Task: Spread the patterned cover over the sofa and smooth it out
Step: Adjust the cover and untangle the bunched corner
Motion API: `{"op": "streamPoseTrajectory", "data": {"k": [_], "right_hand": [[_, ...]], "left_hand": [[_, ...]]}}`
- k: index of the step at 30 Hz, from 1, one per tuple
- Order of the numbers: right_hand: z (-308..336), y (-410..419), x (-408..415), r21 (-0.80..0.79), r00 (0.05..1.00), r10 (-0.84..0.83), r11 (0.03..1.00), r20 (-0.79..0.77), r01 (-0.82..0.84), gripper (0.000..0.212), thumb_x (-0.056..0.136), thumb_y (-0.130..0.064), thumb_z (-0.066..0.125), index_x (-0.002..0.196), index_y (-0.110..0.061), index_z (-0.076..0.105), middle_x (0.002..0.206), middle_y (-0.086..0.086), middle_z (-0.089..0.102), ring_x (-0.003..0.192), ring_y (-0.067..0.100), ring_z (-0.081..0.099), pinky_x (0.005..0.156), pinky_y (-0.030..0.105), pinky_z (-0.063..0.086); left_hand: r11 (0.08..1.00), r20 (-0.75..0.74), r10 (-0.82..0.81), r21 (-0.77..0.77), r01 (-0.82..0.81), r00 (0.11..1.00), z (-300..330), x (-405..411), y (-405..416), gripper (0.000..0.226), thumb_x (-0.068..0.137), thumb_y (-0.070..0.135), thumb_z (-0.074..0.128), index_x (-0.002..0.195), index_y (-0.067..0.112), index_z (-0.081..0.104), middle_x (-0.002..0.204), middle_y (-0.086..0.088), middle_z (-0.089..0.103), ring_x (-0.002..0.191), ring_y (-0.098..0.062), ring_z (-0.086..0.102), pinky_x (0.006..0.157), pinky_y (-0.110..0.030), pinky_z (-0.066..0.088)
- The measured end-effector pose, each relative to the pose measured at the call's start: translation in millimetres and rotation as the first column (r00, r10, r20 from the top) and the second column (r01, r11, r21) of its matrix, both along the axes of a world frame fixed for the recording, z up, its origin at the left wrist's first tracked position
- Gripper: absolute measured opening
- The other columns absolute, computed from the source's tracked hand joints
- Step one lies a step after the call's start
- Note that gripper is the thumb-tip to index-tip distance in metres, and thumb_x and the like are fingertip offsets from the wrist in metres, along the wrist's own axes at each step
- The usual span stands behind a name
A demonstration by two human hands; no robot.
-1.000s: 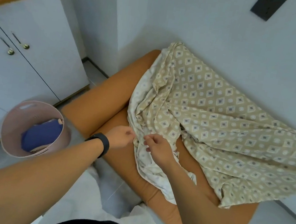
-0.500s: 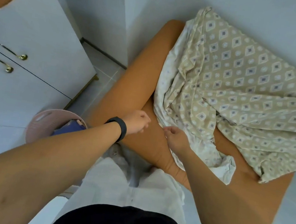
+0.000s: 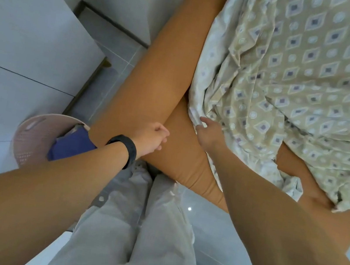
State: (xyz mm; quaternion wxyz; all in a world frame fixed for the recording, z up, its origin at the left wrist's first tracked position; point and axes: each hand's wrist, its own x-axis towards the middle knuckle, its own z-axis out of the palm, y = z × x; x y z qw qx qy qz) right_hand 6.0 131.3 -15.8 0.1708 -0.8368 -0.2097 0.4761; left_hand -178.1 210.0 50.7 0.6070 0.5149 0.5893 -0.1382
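Head view looked straight down past pale trousers [image 3: 131, 228] at the tiled floor. Far left stood white cabinets [image 3: 23, 39], and below them a pink basket [image 3: 32, 132] with something dark blue [image 3: 71, 145] inside. The left hand [image 3: 152, 138], a black band [image 3: 125, 149] on its wrist, hung over the sofa [image 3: 164, 66] arm with fingers curled and nothing in them. Beside it the right hand [image 3: 209, 133] reached to the near edge of the patterned cover [image 3: 303, 84], fingertips at a fold; whether it pinched the cloth I could not tell. The cover lay rumpled across the tan sofa's seat and back, leaving the arm and front edge bare.
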Motion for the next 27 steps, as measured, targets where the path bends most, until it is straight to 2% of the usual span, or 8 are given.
{"op": "streamPoseTrajectory", "data": {"k": [4,6,10,13,16,21,24,27], "right_hand": [[-55,26,15,-0.130,0.987,0.133,0.984,0.091,-0.120,0.052,0.103,-0.033,0.045,0.155,-0.031,0.044,0.167,0.005,0.022,0.147,0.032,0.034,0.100,0.035,0.039],[-74,38,22,-0.241,0.965,0.223,0.952,0.134,-0.187,0.053,0.103,-0.040,0.042,0.156,-0.037,0.040,0.172,0.004,0.010,0.154,0.038,0.014,0.121,0.051,0.016],[-94,50,42,-0.316,0.978,0.187,0.937,0.097,-0.148,0.056,0.102,-0.037,0.035,0.158,-0.038,0.037,0.172,-0.001,0.014,0.153,0.039,0.018,0.123,0.059,0.015],[-84,46,40,-0.191,0.988,0.146,0.973,0.053,-0.133,0.048,0.104,-0.033,0.031,0.145,-0.025,0.055,0.156,0.007,0.046,0.147,0.036,0.037,0.121,0.055,0.026],[-39,39,21,-0.081,0.997,0.028,0.996,0.066,-0.023,0.040,0.101,-0.046,0.035,0.114,-0.035,0.071,0.122,0.002,0.068,0.128,0.036,0.054,0.115,0.058,0.033],[80,33,-3,0.275,0.987,-0.158,0.948,-0.040,0.163,0.028,0.103,-0.036,0.053,0.101,-0.025,0.079,0.098,-0.010,0.072,0.098,0.010,0.064,0.090,0.028,0.043],[149,32,-14,0.413,0.966,-0.155,0.881,-0.209,0.231,0.030,0.105,-0.027,0.051,0.102,-0.017,0.079,0.097,0.003,0.075,0.094,0.011,0.067,0.093,0.036,0.053],[193,36,-20,0.479,0.966,-0.099,0.854,-0.237,0.205,0.031,0.102,-0.033,0.049,0.101,-0.032,0.080,0.106,-0.002,0.076,0.110,0.015,0.069,0.105,0.045,0.053]], "left_hand": [[0.996,-0.024,0.075,-0.048,-0.076,0.997,-38,0,5,0.028,0.107,0.020,0.041,0.114,0.014,0.068,0.103,-0.004,0.069,0.076,-0.017,0.062,0.066,-0.028,0.047],[0.995,-0.029,0.085,-0.057,-0.087,0.996,-52,-3,6,0.027,0.106,0.021,0.042,0.112,0.017,0.068,0.105,-0.003,0.072,0.078,-0.017,0.064,0.071,-0.030,0.050],[0.993,-0.038,0.081,-0.088,-0.084,0.996,-61,-5,7,0.027,0.107,0.022,0.041,0.113,0.019,0.068,0.107,-0.001,0.071,0.080,-0.016,0.064,0.075,-0.031,0.051],[0.995,-0.051,0.065,-0.073,-0.068,0.997,-54,-6,10,0.026,0.107,0.023,0.043,0.111,0.019,0.068,0.107,-0.001,0.072,0.080,-0.016,0.064,0.074,-0.030,0.051],[0.996,-0.044,0.055,-0.061,-0.057,0.998,-37,-3,15,0.023,0.106,0.021,0.045,0.105,0.021,0.068,0.109,-0.004,0.072,0.079,-0.017,0.065,0.076,-0.035,0.053],[0.990,0.029,-0.120,0.076,0.118,0.992,29,13,23,0.022,0.098,0.023,0.059,0.119,0.027,0.062,0.109,0.001,0.067,0.097,-0.019,0.068,0.092,-0.039,0.056],[0.968,0.168,-0.189,0.197,0.155,0.967,71,31,23,0.051,0.087,0.036,0.075,0.133,0.036,0.054,0.123,0.012,0.063,0.111,-0.008,0.062,0.099,-0.036,0.052],[0.965,0.293,-0.186,0.234,0.118,0.938,99,50,23,0.041,0.085,0.037,0.075,0.122,0.041,0.058,0.119,0.010,0.071,0.110,-0.008,0.067,0.098,-0.036,0.056]]}}
